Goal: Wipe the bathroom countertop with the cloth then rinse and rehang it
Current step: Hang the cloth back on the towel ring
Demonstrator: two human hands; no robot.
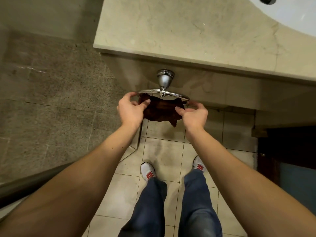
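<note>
A dark brown cloth [161, 110] hangs from a chrome towel ring [177, 96] fixed to the front of the vanity, below the beige marble countertop [179, 31]. My left hand [131, 111] pinches the cloth's left edge, with its fingertips at the ring. On the other side, my right hand [193, 117] grips the cloth's right edge just under the ring. The cloth is stretched between both hands and one corner droops at the bottom.
A white sink basin [297, 14] sits at the countertop's top right. To the left is a speckled grey stone surface [51, 100] with a dark rail [25, 185]. My legs and white shoes stand on the beige tiled floor [162, 151].
</note>
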